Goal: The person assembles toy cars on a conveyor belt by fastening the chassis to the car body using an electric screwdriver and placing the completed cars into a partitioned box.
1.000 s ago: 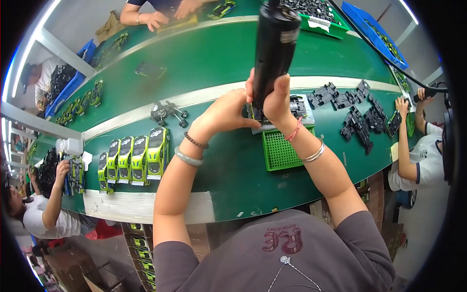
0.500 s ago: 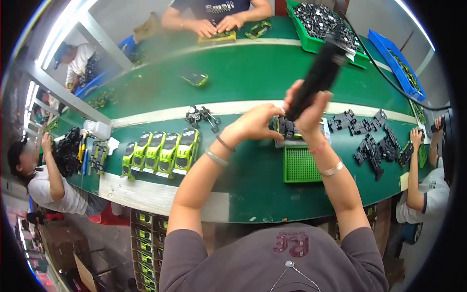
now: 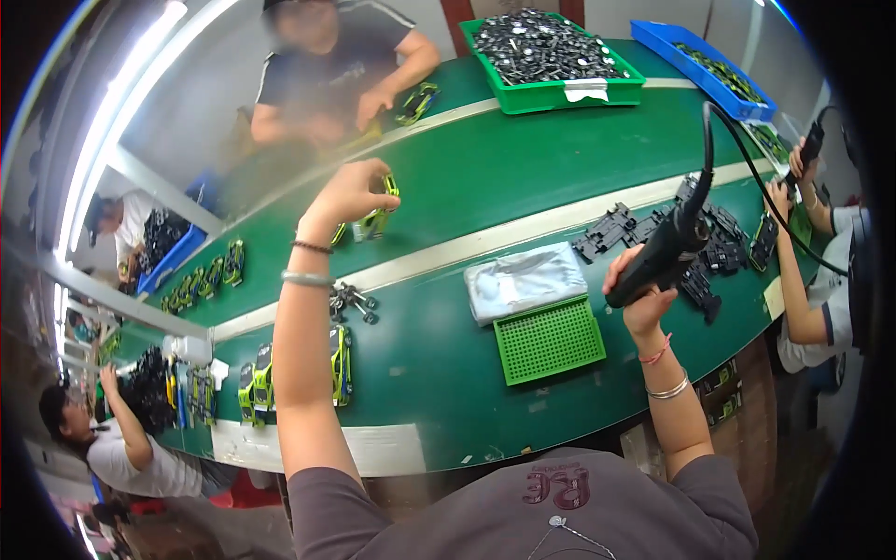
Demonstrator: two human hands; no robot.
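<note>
My left hand reaches out over the far green strip of the worktable. Its fingers pinch a yellow-green toy car, mostly hidden by the hand; more yellow-green shows just below, and whether that belongs to the same car I cannot tell. In my right hand is a black corded electric screwdriver, held at a tilt above the near strip. Beside it lies a grey-white plastic-wrapped block, with a green perforated basket touching its near side. My left forearm partly covers a row of yellow-green toy cars.
Black chassis parts lie right of the block, wheel-and-axle sets by my left forearm. A green tub of small black parts and a blue tray stand at the back. Co-workers sit across and at both sides; the screwdriver's cable arches right.
My left hand has left the block and swung out to the far left, now on a toy car. The right hand has moved right with the screwdriver. The whole view has turned.
</note>
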